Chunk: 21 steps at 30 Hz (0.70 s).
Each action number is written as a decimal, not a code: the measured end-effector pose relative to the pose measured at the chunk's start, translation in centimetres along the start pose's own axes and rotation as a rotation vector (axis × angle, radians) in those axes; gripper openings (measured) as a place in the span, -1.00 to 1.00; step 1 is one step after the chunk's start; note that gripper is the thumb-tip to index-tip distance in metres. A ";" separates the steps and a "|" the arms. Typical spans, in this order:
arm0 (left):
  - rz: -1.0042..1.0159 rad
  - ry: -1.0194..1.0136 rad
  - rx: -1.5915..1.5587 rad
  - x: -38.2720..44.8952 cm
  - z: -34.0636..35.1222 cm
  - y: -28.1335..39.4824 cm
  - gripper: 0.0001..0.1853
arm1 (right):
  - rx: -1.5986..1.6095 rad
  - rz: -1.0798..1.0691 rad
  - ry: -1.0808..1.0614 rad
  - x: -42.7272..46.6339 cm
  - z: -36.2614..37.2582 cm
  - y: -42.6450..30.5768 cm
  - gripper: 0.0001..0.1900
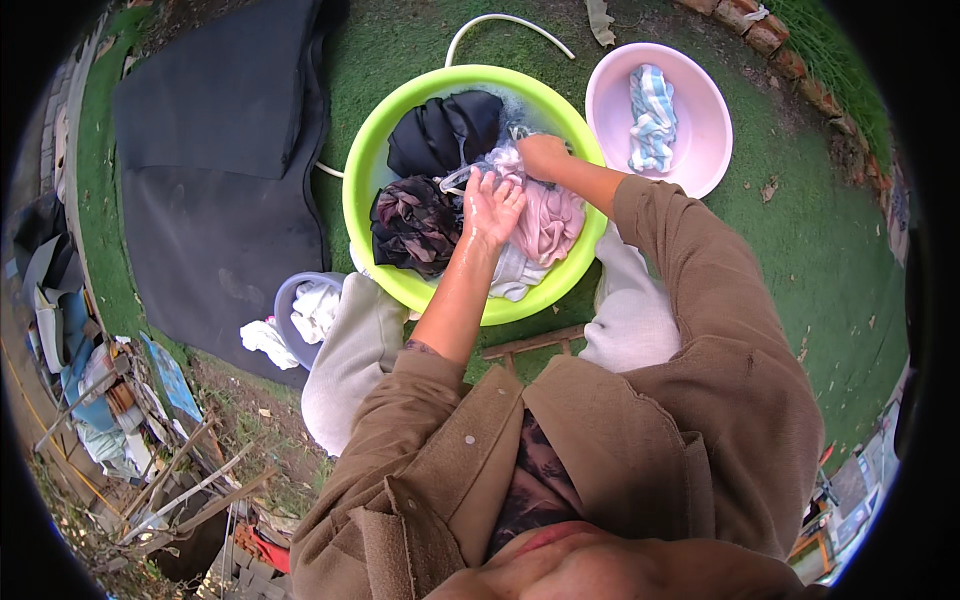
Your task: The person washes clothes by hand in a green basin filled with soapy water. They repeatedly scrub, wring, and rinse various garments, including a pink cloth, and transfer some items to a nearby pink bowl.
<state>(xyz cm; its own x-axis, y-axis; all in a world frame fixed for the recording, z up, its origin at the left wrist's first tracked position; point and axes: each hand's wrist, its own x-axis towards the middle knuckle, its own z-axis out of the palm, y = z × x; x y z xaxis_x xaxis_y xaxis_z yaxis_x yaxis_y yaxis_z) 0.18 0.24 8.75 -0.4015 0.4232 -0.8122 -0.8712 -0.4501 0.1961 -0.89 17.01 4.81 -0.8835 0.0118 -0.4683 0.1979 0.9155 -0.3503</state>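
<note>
Before me stands a lime-green basin [361, 247] holding wet laundry and sudsy water [517, 112]. My left hand [491, 206] is wet and palm up over the middle, fingers apart and holding nothing. Near the right inner side, my right hand [541, 156] is curled on a pale, thin wet garment [504, 161]; its fingertips are hidden. A whitish strap [454, 180] loops just beyond my left fingers. Around my hands lie a black garment [442, 131], a dark patterned garment [416, 221], a pink garment [551, 221] and a light grey cloth [517, 271].
A pale pink basin [716, 150] with a blue-and-white striped cloth [651, 120] stands right of the green one. At left are a black mat [217, 232] and a small lavender tub [285, 315] with white cloths [315, 309]. A white hose [510, 21] curves behind. Artificial turf [817, 277] surrounds the basins.
</note>
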 end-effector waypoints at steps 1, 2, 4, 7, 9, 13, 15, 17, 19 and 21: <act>-0.018 0.023 -0.034 0.4 -0.2 0.0 -0.05 | 0.145 -0.026 0.032 -0.5 -1.0 -0.9 -0.68; -0.018 -0.010 -0.037 0.7 -0.6 0.3 -0.13 | 0.286 -0.037 0.008 -1.4 -2.0 -2.1 -0.67; -0.083 -0.173 -0.261 1.3 -1.3 1.2 -0.32 | 0.434 -0.132 0.061 -4.1 -3.5 -5.7 -0.60; -0.008 -0.156 -0.124 1.0 -1.8 2.3 -0.54 | 0.418 -0.323 0.167 -7.0 -5.4 -9.8 -0.57; 0.064 -0.245 -0.139 0.5 -1.5 2.1 -0.60 | 0.246 -0.371 0.123 -7.3 -6.6 -10.1 -0.63; 0.073 -0.282 -0.160 0.2 0.5 0.2 -0.65 | 0.320 0.053 0.406 -6.1 -6.8 -8.1 -0.71; -0.065 -0.248 -0.221 0.4 1.2 0.6 -0.72 | 0.430 -0.004 0.367 -6.1 -5.8 -7.5 -0.74; 0.058 -0.153 -0.129 0.5 1.3 1.2 -0.75 | 0.441 -0.186 0.193 -6.1 -4.6 -7.2 -0.71; 0.021 -0.265 -0.162 0.9 1.6 1.8 -0.62 | 0.455 -0.124 0.186 -6.0 -4.0 -6.7 -0.65; -0.013 -0.205 -0.218 1.0 1.6 2.0 -0.48 | 0.504 0.081 0.283 -5.2 -4.1 -5.5 -0.59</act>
<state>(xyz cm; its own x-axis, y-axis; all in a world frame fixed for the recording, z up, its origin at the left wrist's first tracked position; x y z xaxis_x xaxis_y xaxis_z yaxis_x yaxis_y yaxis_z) -2.44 1.05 9.23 -0.4591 0.5699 -0.6815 -0.8043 -0.5924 0.0464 0.90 13.56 12.54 -0.9226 0.2441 -0.2987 0.3856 0.6035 -0.6979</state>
